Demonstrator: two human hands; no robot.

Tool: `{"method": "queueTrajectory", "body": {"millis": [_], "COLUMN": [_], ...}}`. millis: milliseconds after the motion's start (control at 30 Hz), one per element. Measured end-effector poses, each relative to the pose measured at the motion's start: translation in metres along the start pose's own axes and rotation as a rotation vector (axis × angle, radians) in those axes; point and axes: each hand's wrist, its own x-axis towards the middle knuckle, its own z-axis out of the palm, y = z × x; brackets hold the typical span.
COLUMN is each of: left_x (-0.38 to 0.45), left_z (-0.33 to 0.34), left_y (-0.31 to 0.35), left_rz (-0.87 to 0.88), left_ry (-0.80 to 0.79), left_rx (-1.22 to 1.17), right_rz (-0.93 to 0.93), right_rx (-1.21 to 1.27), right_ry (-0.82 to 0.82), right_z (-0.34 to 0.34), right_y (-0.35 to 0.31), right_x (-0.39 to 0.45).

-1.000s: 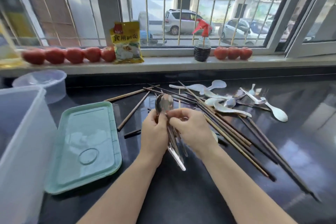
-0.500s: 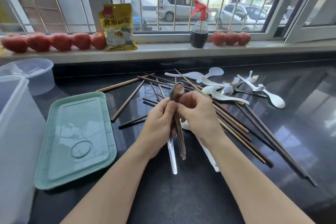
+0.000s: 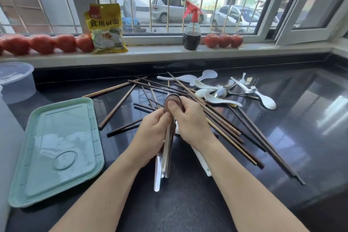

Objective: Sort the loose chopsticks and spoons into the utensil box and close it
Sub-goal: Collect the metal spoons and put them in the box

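Both hands hold a stacked bunch of metal spoons [image 3: 166,154] over the middle of the black counter. My left hand [image 3: 153,133] grips the handles; my right hand [image 3: 190,120] presses a thumb into the top bowl. The handles point down toward me. Dark wooden chopsticks [image 3: 222,126] lie scattered behind and to the right of the hands. White ceramic spoons [image 3: 220,100] and a few metal spoons [image 3: 222,92] lie in a heap at the back right. The utensil box's pale green lid [image 3: 56,149] lies flat at the left. The clear box wall [image 3: 7,156] shows at the far left edge.
A clear round tub [image 3: 15,81] stands at the back left. On the windowsill sit tomatoes [image 3: 43,43], a yellow packet [image 3: 105,28] and a spray bottle [image 3: 191,32]. A white flat utensil [image 3: 202,160] lies under my right wrist.
The camera has moved closer and tilted down. The spoon bunch has been gathered tighter and my right thumb now sits in the top spoon's bowl.
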Motion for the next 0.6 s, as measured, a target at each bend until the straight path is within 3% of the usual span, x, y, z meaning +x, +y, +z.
{"method": "queueTrajectory", "body": {"millis": [67, 200, 267, 333, 467, 533, 600], "left_x": [0.0, 0.001, 0.003, 0.007, 0.014, 0.015, 0.015], "left_z": [0.0, 0.0, -0.001, -0.003, -0.006, -0.006, -0.006], "left_y": [0.002, 0.003, 0.001, -0.002, -0.003, -0.002, -0.004], "left_rz": [-0.028, -0.037, -0.062, -0.11, -0.161, -0.17, -0.175], "left_ry": [-0.024, -0.051, 0.012, 0.121, 0.239, 0.246, 0.24], "left_rx": [-0.098, -0.064, -0.058, -0.085, -0.242, -0.254, -0.245], "right_rz": [0.024, 0.078, 0.079, 0.069, 0.19, 0.303, 0.287], "right_rx": [0.025, 0.05, 0.01, -0.056, -0.678, -0.96, -1.081], "right_ry": [-0.037, -0.086, -0.157, -0.125, 0.136, 0.061, -0.045], "right_z": [0.0, 0.0, -0.01, -0.033, -0.11, -0.14, -0.154], "right_y": [-0.002, -0.003, -0.006, -0.002, 0.039, 0.068, 0.092], "right_x": [-0.002, -0.001, 0.009, 0.038, 0.116, 0.136, 0.146]}}
